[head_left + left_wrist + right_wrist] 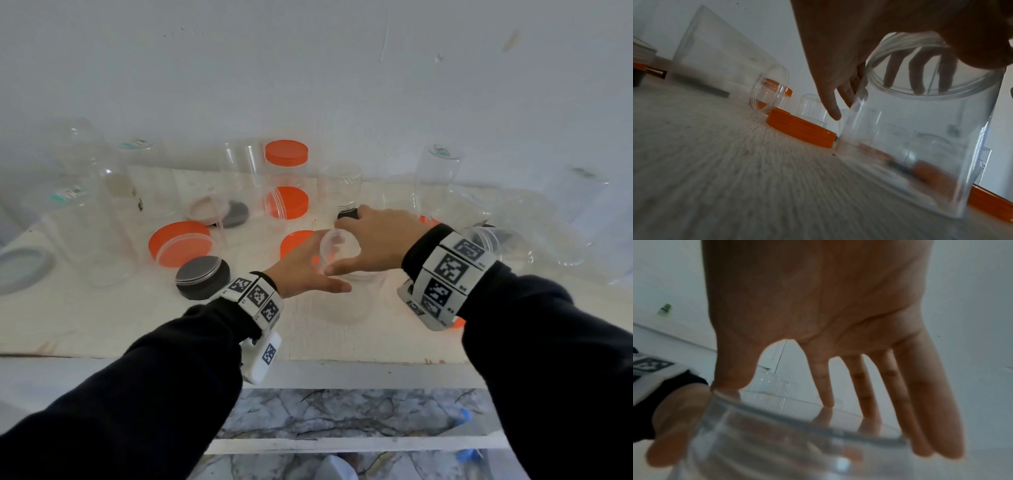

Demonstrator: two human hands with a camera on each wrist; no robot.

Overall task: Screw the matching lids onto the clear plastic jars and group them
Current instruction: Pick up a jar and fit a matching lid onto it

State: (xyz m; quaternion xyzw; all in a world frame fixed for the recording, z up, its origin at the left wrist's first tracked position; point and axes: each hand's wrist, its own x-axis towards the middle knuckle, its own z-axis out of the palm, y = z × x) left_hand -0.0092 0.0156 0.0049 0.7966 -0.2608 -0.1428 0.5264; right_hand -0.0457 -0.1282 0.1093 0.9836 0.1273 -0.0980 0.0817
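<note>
- Your left hand (301, 270) sits at the centre of the head view, palm against the left wall of an open, lidless clear plastic jar (346, 274). Its fingers are nearly straight; the thumb points right across the jar's near side.
- In the left wrist view that hand (830, 65) lies flat along the jar (920, 121), fingers only slightly bent, not wrapped round it.
- Your right hand (373, 236) comes over the jar's mouth from the right, fingers spread and reaching down over the far rim, thumb on the near rim.
- In the right wrist view the fingers (900, 394) are long and nearly straight behind the rim of the jar (797, 434); the thumb tip touches the rim at lower left.
- The jar stands upright on the pale wooden tabletop (102, 318), mid-frame.
- An orange round lid (296, 241) lies just left of and behind the jar, partly hidden by your left hand.
- A clear jar upturned on a dark grey lid (202, 277) is to the left, and one with an orange lid (181, 241) lies beyond it.
- A tall jar capped in orange (286, 154) stands at upper centre by the white wall (308, 68).
</note>
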